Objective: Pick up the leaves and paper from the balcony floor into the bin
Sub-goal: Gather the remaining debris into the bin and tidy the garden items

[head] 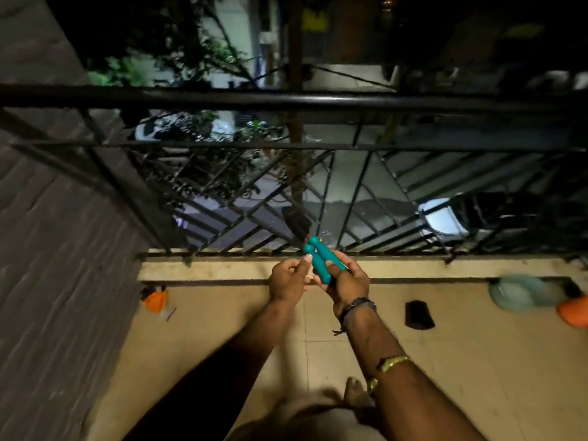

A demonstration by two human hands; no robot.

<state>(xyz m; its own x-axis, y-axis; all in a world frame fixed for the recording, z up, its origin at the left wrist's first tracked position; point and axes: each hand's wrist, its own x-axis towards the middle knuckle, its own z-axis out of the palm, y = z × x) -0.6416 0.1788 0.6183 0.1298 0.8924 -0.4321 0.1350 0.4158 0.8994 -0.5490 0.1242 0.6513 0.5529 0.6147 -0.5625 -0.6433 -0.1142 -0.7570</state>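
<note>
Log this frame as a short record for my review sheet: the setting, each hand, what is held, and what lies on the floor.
setting: balcony at night, tiled floor, black railing
right hand: grips a teal two-handled tool
left hand: fingers curled beside the tool; contact unclear
floor, left: orange scrap near the brick wall
floor, right: dark flat object, pale green object, orange object at the frame edge

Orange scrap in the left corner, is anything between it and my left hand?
Nothing visible: only bare floor tiles lie between the left hand and the orange scrap. The right hand grips a teal tool.
</note>
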